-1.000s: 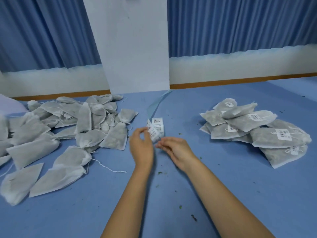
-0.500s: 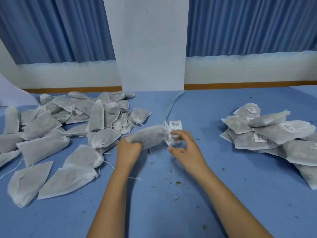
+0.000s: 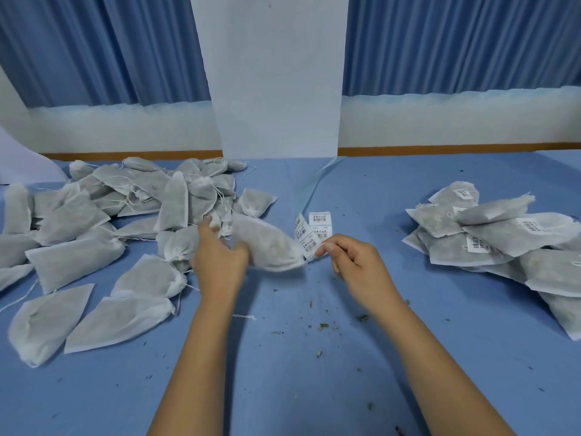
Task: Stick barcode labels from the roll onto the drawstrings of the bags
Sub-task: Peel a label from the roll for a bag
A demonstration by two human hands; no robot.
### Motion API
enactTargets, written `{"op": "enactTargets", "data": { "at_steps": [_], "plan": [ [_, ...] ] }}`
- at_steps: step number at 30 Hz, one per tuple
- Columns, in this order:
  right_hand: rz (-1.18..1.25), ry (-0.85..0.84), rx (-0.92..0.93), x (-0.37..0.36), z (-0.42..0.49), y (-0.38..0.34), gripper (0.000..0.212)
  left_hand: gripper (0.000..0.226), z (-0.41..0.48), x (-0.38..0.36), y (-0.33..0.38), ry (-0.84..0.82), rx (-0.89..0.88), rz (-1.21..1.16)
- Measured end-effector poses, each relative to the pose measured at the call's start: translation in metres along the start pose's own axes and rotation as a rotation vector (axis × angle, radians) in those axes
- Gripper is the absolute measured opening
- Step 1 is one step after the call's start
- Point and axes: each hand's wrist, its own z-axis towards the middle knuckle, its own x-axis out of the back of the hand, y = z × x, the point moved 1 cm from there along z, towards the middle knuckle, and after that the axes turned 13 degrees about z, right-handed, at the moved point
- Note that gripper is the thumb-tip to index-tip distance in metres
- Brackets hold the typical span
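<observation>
Nearest on the blue table [image 3: 283, 388], the left hand [image 3: 220, 265] grips a bag [image 3: 270, 247], fingers curled around it. Beside it, the right hand [image 3: 355, 265] seemingly pinches the label strip [image 3: 307, 240]. Beyond, an unlabelled pile [image 3: 72, 256] lies left and a labelled pile [image 3: 490, 237] right.

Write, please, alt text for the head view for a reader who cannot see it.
A person's left hand holds a grey bag over a blue table while the right hand pinches the end of a barcode label strip. Unlabelled bags are heaped on the left, labelled bags on the right.
</observation>
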Motion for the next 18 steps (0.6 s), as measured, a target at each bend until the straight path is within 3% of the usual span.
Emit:
{"op": "enactTargets", "data": {
  "at_steps": [2, 4, 6, 8, 12, 18],
  "plan": [
    [-0.039, -0.028, 0.010, -0.003, -0.001, 0.000, 0.025, 0.055, -0.010, -0.004, 0.009, 0.135, -0.388, 0.067],
    [-0.063, -0.049, 0.022, -0.006, -0.003, -0.001, 0.025, 0.031, -0.023, -0.014, 0.020, -0.123, -0.623, -0.056],
    [-0.085, -0.043, 0.035, -0.006, -0.003, -0.002, 0.027, 0.011, -0.036, -0.024, 0.025, -0.481, -0.620, -0.103],
    [-0.111, 0.000, 0.042, -0.001, -0.001, -0.002, 0.026, 0.021, -0.039, -0.029, 0.026, -0.608, -0.557, -0.111],
    [-0.171, 0.078, 0.080, 0.007, 0.002, 0.000, 0.021, 0.020, -0.033, -0.026, 0.026, -0.530, -0.460, -0.234],
    [-0.225, 0.126, 0.105, 0.013, 0.002, 0.000, 0.020, 0.018, -0.033, -0.020, 0.028, -0.576, -0.420, -0.347]
  ]
}}
